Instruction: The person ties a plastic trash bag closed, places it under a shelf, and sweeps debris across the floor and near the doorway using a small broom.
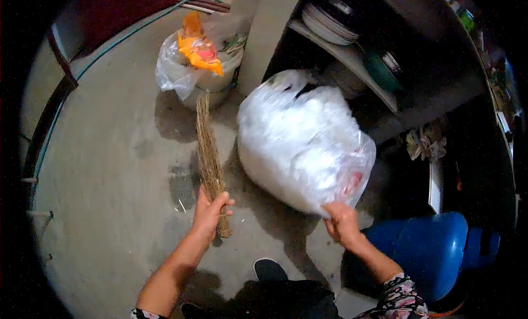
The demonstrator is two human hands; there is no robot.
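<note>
"Plastic bag (302,143) is bulging wide in front of the person; is it looking heavy to you?"

"Light for its bulk, I'm guessing, though the contents are hiding behind cloudy film. The skin is seeming soft, slippery and easy to tear."

"Where is the right grip (342,224) taking hold?"

"It's closing on the gathered film at the near right corner, so the bulk is lying forward and to the left of it. I'm favouring a thick fold there over a single stretched layer."

"And the left grip (208,215)?"

"That one is wrapping snugly around the straw bundle (209,148), close to its near end. A short stub is poking out behind the fingers, while the long part is pointing away towards the lined bucket (212,93)."

"Is the bundle feeling stiff?"

"Fairly stiff but brittle, I'm judging, so the packed lower part is offering the safest hold."

"Is the bag resting on the floor (110,154)?"

"I'm not managing to tell; its underside isn't showing."
</note>
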